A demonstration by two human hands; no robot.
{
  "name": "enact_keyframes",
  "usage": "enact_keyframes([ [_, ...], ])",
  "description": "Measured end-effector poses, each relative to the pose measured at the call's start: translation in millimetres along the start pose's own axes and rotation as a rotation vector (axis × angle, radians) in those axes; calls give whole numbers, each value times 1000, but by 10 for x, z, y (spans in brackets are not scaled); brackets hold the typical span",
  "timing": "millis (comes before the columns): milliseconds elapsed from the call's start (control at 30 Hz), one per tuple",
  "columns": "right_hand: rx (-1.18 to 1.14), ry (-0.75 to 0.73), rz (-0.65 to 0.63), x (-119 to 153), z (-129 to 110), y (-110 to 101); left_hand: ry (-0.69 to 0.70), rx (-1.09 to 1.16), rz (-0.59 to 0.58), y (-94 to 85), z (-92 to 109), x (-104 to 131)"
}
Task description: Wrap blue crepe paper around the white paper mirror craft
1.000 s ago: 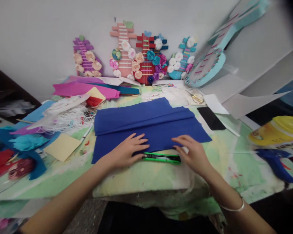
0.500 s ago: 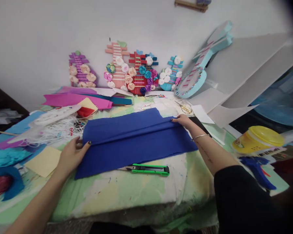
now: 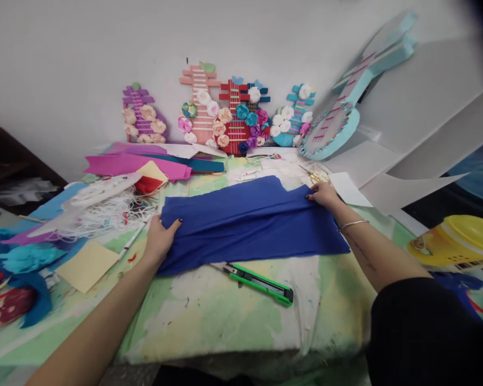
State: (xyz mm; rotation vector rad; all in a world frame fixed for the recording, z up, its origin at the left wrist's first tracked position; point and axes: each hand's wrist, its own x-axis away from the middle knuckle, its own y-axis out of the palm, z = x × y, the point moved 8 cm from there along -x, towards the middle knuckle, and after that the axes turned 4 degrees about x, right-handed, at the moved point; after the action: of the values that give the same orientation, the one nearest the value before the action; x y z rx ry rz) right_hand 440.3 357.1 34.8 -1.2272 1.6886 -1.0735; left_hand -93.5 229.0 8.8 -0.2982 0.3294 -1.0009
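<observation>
Across the middle of the frame, a creased blue sheet [image 3: 245,220] lies over the table [image 3: 225,327], its left end gripped by the left hand [image 3: 160,239], thumb on top, its upper right edge pinched by the right hand [image 3: 324,194]. Even, gentle outward tension should flatten the creases; the green cutter [image 3: 261,284], lower centre, points its blade at the sheet, so best clear it first.
</observation>
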Motion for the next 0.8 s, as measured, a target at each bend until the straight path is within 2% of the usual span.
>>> enact_keyframes([
  [100,54,24,32,30,-34,-107,20,74,-69,112,40,-26],
  [200,82,-18,146,375,-282,-290,11,108,-139,159,34,-133],
  [233,75,-111,216,599,-456,-374,8,123,-163,168,28,-159],
  [267,29,-249,204,871,-666,-392,6,138,-187,175,24,-173],
  [367,-108,-606,-119,1883,-1226,-202,14,173,-224,179,30,-150],
  [433,-66,-734,-224,2501,-1441,-77,23,192,-223,177,51,-104],
  [500,16,-803,-269,2902,-1539,64,48,217,-222,183,99,-56],
  [567,103,-813,-247,3050,-1538,173,86,243,-223,192,161,-14],
  [633,153,-806,-204,3036,-1477,224,93,255,-212,190,190,31],
  [800,227,-760,-109,2848,-1124,117,15,263,-218,185,141,287],
])
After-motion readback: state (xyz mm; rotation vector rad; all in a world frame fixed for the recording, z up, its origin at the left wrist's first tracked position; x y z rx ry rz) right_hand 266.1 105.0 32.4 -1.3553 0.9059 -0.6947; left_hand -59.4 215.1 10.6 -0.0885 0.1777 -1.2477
